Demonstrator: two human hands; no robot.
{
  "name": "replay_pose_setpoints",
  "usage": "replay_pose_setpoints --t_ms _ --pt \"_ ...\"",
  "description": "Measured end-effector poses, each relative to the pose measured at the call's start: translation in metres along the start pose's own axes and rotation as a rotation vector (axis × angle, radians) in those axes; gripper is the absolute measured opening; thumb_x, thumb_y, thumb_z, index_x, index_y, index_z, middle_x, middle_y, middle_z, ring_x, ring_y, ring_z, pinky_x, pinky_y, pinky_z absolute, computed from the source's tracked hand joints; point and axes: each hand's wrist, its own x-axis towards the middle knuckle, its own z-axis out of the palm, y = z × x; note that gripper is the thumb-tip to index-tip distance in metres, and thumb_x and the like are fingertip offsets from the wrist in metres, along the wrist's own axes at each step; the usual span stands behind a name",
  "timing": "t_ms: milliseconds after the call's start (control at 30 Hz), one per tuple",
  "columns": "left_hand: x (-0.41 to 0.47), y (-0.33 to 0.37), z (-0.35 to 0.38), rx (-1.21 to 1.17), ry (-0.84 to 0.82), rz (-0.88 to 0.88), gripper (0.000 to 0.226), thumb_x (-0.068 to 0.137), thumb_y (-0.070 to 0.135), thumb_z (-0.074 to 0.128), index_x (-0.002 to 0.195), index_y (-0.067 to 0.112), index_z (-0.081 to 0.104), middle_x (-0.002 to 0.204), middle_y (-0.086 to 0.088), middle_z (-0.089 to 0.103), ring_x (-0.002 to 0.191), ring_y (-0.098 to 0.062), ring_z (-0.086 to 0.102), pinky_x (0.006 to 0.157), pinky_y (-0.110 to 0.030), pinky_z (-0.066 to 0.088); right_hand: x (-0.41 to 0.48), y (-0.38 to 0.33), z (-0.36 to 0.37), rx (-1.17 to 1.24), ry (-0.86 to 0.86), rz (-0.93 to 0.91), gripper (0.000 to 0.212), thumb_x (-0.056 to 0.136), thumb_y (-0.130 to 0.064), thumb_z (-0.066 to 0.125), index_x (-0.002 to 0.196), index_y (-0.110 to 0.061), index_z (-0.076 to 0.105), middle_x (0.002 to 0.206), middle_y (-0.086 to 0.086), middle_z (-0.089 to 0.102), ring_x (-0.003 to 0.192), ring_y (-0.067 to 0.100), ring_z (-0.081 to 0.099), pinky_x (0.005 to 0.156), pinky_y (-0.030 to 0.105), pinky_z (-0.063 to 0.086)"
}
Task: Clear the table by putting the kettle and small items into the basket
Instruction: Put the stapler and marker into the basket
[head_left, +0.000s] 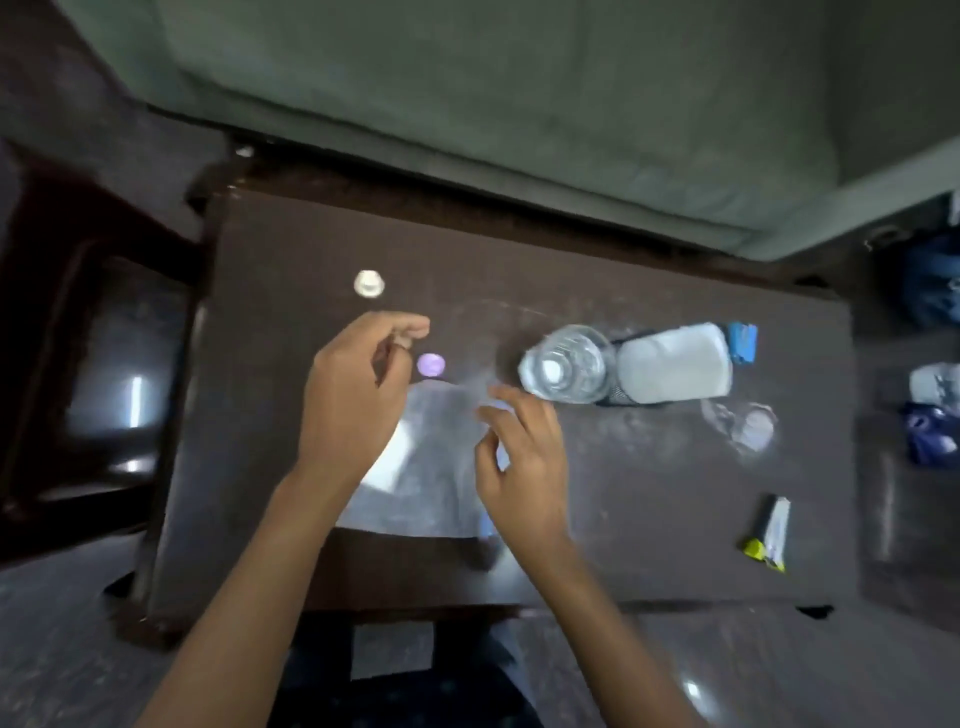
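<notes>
I look straight down on a dark brown table (649, 519). My left hand (358, 395) hovers with loosely curled fingers just left of a small purple cap (431, 365); nothing shows in its grip. A white cap (369, 284) lies further back. My right hand (524, 457) has its fingers spread, the tips close to a clear plastic bottle (566, 369) that stands upright, without touching it. Beside the bottle lies a pale grey item in a black mesh (675, 364) with a blue end (743, 343). No kettle or basket is in view.
A crumpled clear plastic piece (748, 426) and a small yellow-and-white tube (769, 532) lie at the right of the table. A grey-green cushion (519, 93) runs behind the table. Blue and white things (930, 415) sit off the right edge. The picture is blurred.
</notes>
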Motion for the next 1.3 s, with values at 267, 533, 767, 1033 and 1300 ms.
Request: replay_pose_setpoints --t_ms 267,533,767,1033,1300 --pt "-0.027 0.078 0.146 -0.006 -0.297 0.221 0.021 0.085 0.027 0.053 0.092 0.016 0.070 0.091 0.009 0.069 0.082 -0.005 0.065 0.078 -0.028 0.053 -0.041 0.147 -0.093 -0.175 0.203 0.296 0.024 0.071 -0.013 0.047 0.083 -0.010 0.067 0.097 0.009 0.066 0.085 0.027 0.054 0.074 0.038 0.044" --pt "-0.039 0.118 0.244 0.012 -0.512 0.211 0.021 0.087 0.024 0.051 0.098 0.023 0.068 0.090 0.010 0.071 0.084 -0.005 0.065 0.077 -0.030 0.054 -0.075 0.268 -0.128 -0.520 0.088 0.759 0.058 0.067 -0.011 0.066 0.123 -0.012 0.053 0.133 0.020 0.048 0.116 0.040 0.045 0.093 0.051 0.038" --pt "-0.053 0.129 0.285 -0.064 -0.679 0.091 0.017 0.084 0.030 0.052 0.088 0.042 0.063 0.091 0.010 0.071 0.086 -0.011 0.065 0.075 -0.021 0.049 -0.091 0.312 -0.134 -0.383 0.090 1.162 0.066 0.079 -0.025 0.062 0.137 -0.011 0.035 0.127 0.020 0.045 0.114 0.040 0.042 0.091 0.048 0.039" --pt "-0.068 0.121 0.306 -0.163 -0.747 -0.247 0.019 0.086 0.022 0.050 0.095 0.033 0.062 0.096 0.012 0.068 0.096 -0.017 0.064 0.084 -0.026 0.046 -0.081 0.317 -0.146 0.080 0.173 1.116 0.030 0.072 -0.013 0.069 0.100 -0.004 0.061 0.099 0.018 0.061 0.092 0.030 0.056 0.081 0.031 0.044" --pt "-0.071 0.131 0.318 -0.347 -0.698 -0.791 0.012 0.093 0.023 0.052 0.085 0.018 0.060 0.081 -0.003 0.059 0.079 -0.018 0.057 0.068 -0.024 0.049 -0.018 0.236 -0.166 0.408 0.110 0.758 0.029 0.067 -0.006 0.070 0.090 -0.021 0.058 0.077 0.001 0.056 0.064 0.011 0.048 0.062 0.016 0.042"
